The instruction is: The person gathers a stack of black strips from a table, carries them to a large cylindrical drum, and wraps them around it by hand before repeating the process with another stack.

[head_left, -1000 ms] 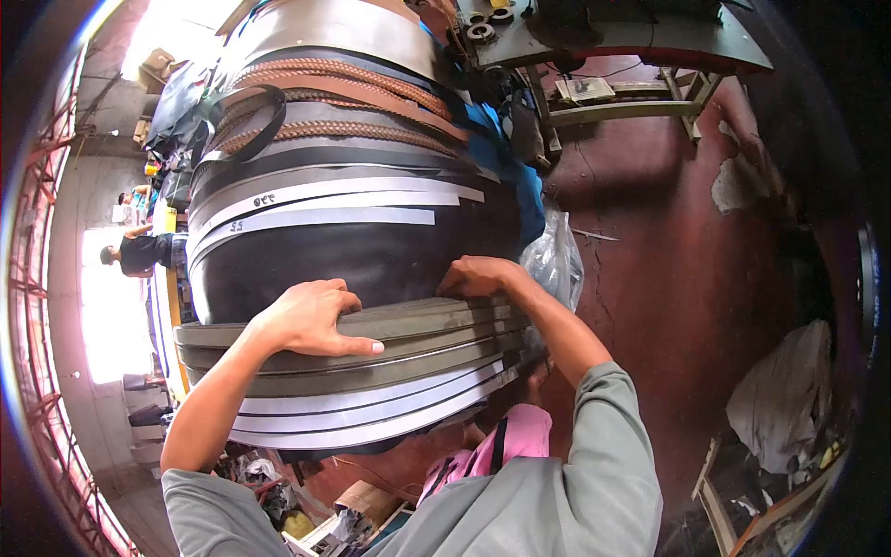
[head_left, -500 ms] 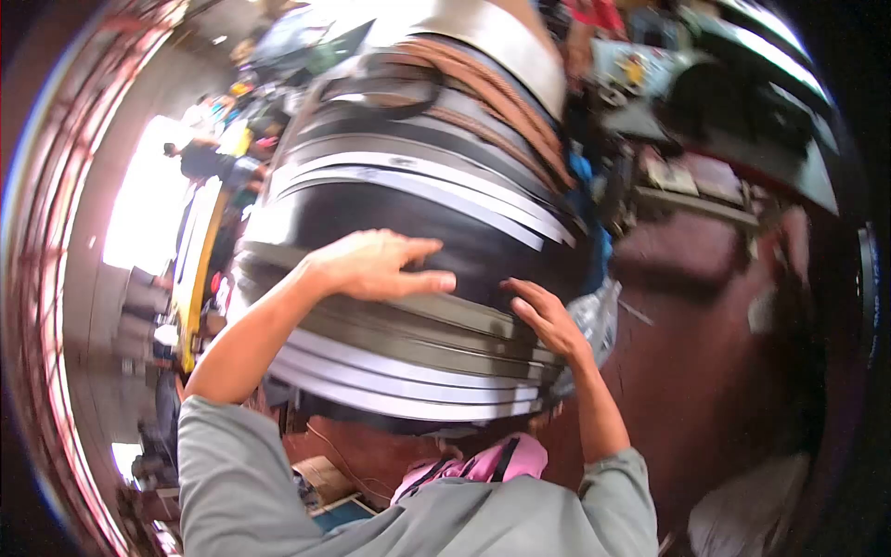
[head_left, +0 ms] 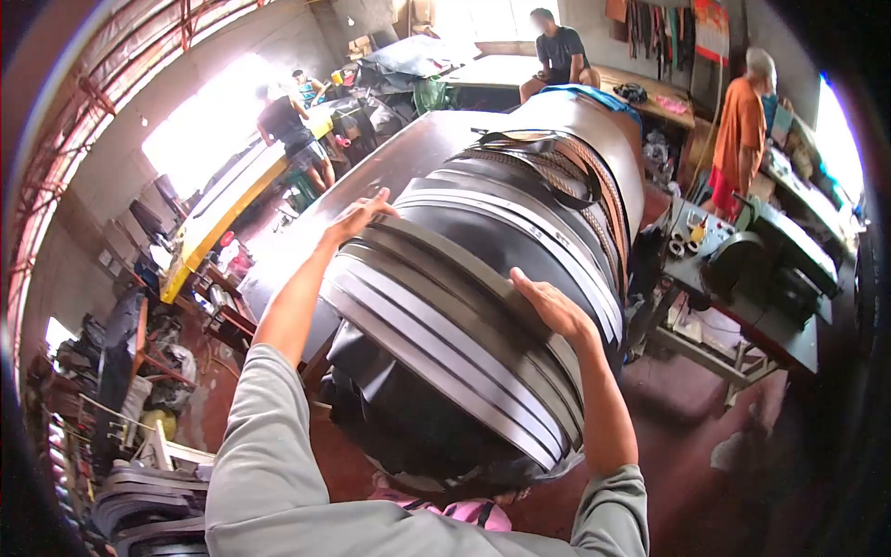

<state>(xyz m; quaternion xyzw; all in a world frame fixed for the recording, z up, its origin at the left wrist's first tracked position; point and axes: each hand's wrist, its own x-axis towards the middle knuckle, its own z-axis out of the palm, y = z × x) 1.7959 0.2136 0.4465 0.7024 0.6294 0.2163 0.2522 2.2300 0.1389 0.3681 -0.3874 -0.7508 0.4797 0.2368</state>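
Smooth, narrow grey-brown strips (head_left: 445,277) lie alongside pale strips (head_left: 455,357); the left hand (head_left: 360,219) spreads at one end, the right hand's (head_left: 557,308) grip I can't tell.

A person in a dark shirt (head_left: 561,54) is sitting at the far end. Narrow straps in dark and reddish tones (head_left: 661,32) are hanging on the grey wall (head_left: 587,20), beside a red-orange sheet (head_left: 711,32). A person in an orange top (head_left: 738,125) is standing at right. Another dark-topped person (head_left: 286,125) is standing beside a long, yellow-edged table (head_left: 218,227), near a bright window (head_left: 209,121).
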